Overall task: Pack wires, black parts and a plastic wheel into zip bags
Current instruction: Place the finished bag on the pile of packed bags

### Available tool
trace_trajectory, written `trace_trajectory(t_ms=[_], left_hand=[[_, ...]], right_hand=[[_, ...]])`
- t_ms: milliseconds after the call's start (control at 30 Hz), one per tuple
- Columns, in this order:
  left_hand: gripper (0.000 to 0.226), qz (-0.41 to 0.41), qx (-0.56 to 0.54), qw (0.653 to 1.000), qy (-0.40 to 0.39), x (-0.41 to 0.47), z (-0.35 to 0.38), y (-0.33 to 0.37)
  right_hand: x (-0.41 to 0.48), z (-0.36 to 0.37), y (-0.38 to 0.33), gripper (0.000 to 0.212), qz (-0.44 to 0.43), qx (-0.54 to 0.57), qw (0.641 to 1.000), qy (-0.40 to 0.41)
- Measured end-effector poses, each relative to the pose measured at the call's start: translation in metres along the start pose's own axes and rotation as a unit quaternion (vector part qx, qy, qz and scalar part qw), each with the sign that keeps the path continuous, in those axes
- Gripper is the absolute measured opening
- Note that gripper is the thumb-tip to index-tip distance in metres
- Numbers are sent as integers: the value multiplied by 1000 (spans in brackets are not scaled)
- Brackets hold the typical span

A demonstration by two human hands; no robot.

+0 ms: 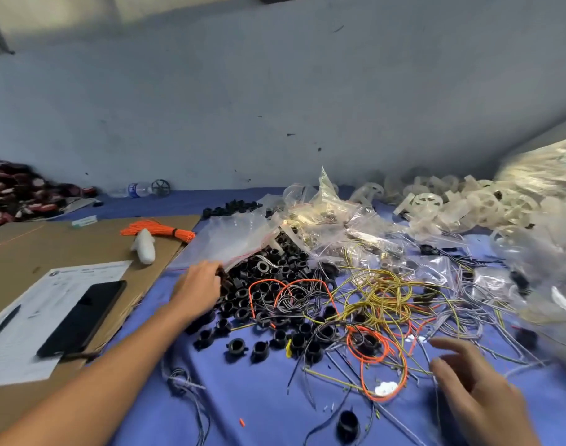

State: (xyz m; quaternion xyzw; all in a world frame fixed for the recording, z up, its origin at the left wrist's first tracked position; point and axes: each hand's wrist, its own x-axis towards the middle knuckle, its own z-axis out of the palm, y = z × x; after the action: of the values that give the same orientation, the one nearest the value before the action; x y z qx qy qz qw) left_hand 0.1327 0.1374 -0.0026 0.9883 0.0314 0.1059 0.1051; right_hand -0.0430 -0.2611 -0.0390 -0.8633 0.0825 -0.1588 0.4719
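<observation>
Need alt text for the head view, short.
Left hand reaches into a pile of black parts beside a zip bag; right hand hovers open over tangled wires on a blue table. White plastic wheels are heaped at the back right; a phone lies on paper on cardboard, left.

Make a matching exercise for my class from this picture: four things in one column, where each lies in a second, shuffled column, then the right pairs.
Things
1. phone
2. orange wire bundle
3. water bottle
4. white plastic wheels

Places
A. heaped at the far right of the blue cloth
B. on the printed sheet
C. lying by the wall, beside a dark wheel
D. at the far edge of the cardboard

Pairs: 1-B, 2-D, 3-C, 4-A
</observation>
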Motion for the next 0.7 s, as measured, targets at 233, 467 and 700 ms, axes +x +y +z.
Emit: trace_trajectory(t_ms=[233,467,700], left_hand=[[27,-25,190,980,-49,65,10,-10],[31,28,91,994,59,68,-8,-8],[15,62,-151,984,76,39,-44,25]], right_hand=[[-1,8,-6,43,-30,-46,998,29],[0,7,1,44,-36,-56,997,25],[1,5,6,43,-42,-61,997,4]])
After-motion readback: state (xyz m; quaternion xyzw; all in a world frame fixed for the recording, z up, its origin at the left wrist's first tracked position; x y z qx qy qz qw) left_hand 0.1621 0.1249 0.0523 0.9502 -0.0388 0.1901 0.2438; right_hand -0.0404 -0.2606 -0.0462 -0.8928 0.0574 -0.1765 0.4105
